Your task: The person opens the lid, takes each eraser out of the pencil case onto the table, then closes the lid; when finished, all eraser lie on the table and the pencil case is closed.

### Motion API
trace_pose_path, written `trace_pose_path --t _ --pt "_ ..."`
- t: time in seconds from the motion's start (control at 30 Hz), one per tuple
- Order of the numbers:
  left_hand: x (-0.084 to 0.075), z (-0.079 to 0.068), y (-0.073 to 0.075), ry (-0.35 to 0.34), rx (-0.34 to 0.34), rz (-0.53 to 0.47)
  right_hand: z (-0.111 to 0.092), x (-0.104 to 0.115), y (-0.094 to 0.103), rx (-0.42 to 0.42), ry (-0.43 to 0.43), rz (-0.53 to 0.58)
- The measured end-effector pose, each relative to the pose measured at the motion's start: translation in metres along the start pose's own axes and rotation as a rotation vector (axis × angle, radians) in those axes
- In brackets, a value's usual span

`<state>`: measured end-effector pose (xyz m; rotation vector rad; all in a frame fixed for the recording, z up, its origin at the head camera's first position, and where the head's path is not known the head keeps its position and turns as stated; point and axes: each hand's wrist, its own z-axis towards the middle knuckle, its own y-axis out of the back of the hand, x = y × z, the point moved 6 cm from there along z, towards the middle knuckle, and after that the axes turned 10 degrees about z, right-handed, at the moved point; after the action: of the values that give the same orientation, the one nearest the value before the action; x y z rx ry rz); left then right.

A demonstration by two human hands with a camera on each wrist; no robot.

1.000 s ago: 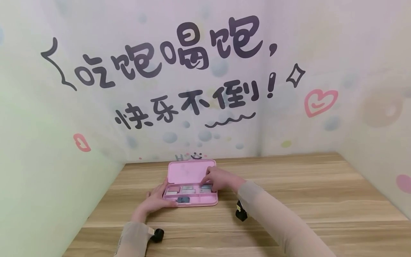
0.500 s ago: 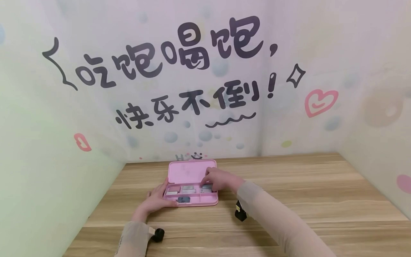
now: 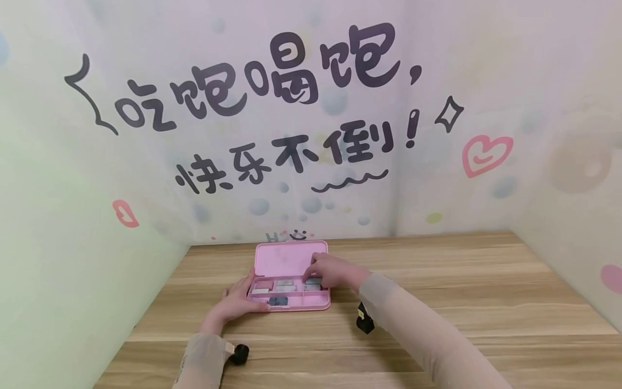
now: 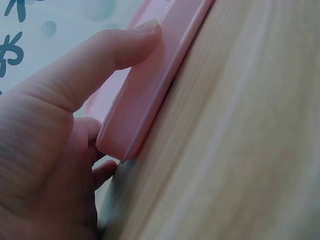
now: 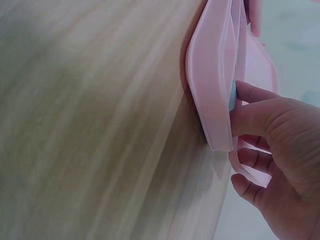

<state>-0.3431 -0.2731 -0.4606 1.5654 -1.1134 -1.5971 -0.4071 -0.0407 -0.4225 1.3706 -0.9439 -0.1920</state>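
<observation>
A pink pencil case (image 3: pixel 316 299) lies on the table with its lid (image 3: pixel 282 260) raised at the back. Small pink, white and pale grey-green blocks (image 3: pixel 285 289) sit in its rear compartments, and a dark grey block (image 3: pixel 278 301) lies in the front one. My left hand (image 3: pixel 235 303) grips the case's left end, thumb on the front wall and fingers round the side. At the right rear compartment my right hand (image 3: pixel 335 271) reaches in. Its thumb and index finger pinch a light blue block (image 5: pixel 232 95), mostly hidden by case and fingers; the other fingers are curled.
The wood-grain table (image 3: pixel 437 292) stretches to both sides and in front of the case. Behind it stands a pale printed backdrop (image 3: pixel 291 119) with large dark writing. Each wrist carries a small black camera, seen below the left hand and below the right.
</observation>
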Motion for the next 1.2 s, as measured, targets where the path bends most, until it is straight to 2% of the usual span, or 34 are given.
trace_pose_path --t 0.3,0.5,0.8,1.2 --pt "-0.002 0.000 -0.001 -0.014 0.003 0.004 -0.005 0.003 0.007 -0.023 0.035 0.005" --pt "-0.004 0.001 -0.001 -0.026 0.003 0.001 -0.019 -0.005 0.016 -0.067 0.016 0.166" --pt "-0.004 -0.003 0.001 -0.025 0.009 -0.005 -0.050 -0.011 0.033 -0.146 0.050 0.343" --pt "-0.004 -0.003 0.003 -0.023 0.015 0.003 -0.086 -0.015 0.036 -0.240 0.112 0.535"
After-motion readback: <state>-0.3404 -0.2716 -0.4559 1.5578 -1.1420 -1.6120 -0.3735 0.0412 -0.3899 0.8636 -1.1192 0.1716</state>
